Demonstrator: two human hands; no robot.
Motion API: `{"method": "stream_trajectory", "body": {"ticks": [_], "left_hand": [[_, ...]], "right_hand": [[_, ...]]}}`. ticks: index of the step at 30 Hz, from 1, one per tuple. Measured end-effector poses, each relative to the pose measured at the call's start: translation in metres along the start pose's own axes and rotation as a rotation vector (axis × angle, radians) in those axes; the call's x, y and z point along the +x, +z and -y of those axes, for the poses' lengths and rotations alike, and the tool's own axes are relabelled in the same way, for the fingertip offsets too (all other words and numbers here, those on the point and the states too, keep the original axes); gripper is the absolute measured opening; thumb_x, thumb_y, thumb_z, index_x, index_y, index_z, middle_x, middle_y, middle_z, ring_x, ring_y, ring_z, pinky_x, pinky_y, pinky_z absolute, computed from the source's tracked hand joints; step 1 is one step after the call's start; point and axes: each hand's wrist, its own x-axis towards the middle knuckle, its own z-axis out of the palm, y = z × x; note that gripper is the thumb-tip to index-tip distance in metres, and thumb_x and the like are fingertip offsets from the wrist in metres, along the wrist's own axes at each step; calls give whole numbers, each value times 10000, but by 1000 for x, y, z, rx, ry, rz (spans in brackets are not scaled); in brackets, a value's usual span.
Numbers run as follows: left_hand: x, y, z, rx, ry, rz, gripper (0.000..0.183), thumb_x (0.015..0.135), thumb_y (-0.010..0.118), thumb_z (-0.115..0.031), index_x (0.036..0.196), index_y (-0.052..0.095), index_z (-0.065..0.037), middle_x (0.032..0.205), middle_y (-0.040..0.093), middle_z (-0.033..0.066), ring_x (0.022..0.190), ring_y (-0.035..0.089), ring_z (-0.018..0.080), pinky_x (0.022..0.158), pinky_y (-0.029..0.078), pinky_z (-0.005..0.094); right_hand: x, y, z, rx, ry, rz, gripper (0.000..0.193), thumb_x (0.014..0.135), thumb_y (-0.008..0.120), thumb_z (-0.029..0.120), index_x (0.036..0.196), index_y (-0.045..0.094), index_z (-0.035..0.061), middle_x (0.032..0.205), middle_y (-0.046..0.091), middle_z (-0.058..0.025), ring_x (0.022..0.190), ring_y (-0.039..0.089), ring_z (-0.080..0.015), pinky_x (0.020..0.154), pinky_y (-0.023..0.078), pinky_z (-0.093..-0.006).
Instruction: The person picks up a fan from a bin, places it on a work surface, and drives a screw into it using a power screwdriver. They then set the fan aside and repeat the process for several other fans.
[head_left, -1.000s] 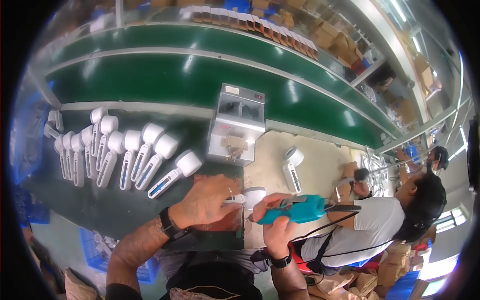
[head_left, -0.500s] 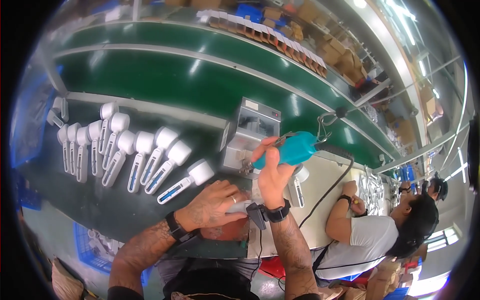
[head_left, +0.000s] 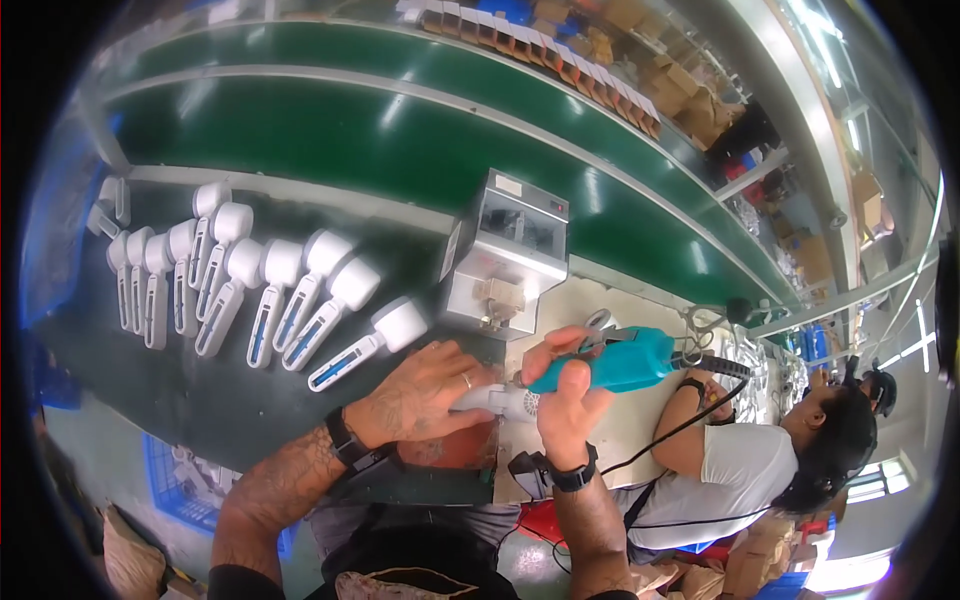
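A teal electric screwdriver [head_left: 625, 362] lies nearly level in my right hand [head_left: 572, 415], its fingers wrapped round the body and its tip pointing left. My left hand [head_left: 428, 390] presses its fingers on a white plastic piece [head_left: 512, 401] at the bench's front, seemingly a shower head, with vent-like holes at its right end. The screwdriver's tip is right above this piece; I cannot tell whether they touch. Several white shower heads [head_left: 345, 285] with blue strips in their handles stand in a slanting row to the left of my left hand.
A metal screw feeder [head_left: 505, 255] with a clear window stands behind my hands. A black coiled cord [head_left: 715, 368] runs from the screwdriver. To the right sits a co-worker in a white shirt [head_left: 725, 480]. A blue crate [head_left: 180, 490] with white parts is at lower left.
My right hand has brought the screwdriver down and to the right, from beside the screw feeder to over the white piece. My left hand stays on the piece. The view has shifted slightly.
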Motion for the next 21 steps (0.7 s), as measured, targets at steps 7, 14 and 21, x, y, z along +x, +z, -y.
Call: {"method": "stream_trajectory", "body": {"ticks": [7, 14, 21], "left_hand": [[-1, 0, -1, -24, -20, 4, 367, 801, 810, -330, 1057, 674, -105, 1074, 664, 44, 940, 589, 252, 852, 493, 373], [-2, 0, 0, -41, -32, 31, 359, 815, 798, -337, 1064, 668, -112, 1063, 647, 43, 954, 576, 248, 857, 482, 375], [0, -1, -5, 24, -45, 65, 385, 835, 772, -339, 1090, 632, -87, 1104, 608, 58, 1020, 549, 268, 893, 454, 412]], "right_hand": [[-8, -4, -8, 0, 20, -13, 635, 938, 638, 583, 1123, 518, -12, 749, 576, -79, 663, 578, -178, 593, 464, -311], [-12, -1, -16, 19, 34, -42, 587, 953, 635, 550, 1093, 513, -6, 748, 568, -82, 656, 571, -183, 600, 469, -322], [-11, -1, -24, 41, -37, -3, 441, 1013, 581, 452, 988, 488, 22, 732, 559, -95, 628, 549, -188, 602, 473, -336]]}}
